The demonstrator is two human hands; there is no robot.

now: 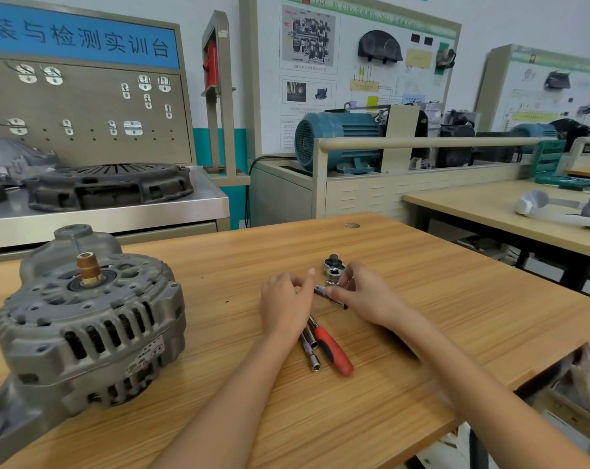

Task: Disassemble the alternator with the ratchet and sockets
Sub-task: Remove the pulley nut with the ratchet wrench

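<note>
A grey alternator (83,326) stands on the wooden table (422,326) at the left, its copper slip-ring shaft pointing up. Right of it, my left hand (285,306) and my right hand (364,296) meet over a small silver socket piece (320,291), and both pinch it between the fingertips. A ratchet head (333,264) lies just beyond my right fingers. Under my left wrist lies a red-handled tool (334,350) beside two silver extension bars (310,350).
A steel workbench with a clutch cover (110,186) and a pegboard stands behind the alternator. A blue electric motor (337,140) sits on a cabinet at the back. A second wooden table (510,211) is at the right, across a gap.
</note>
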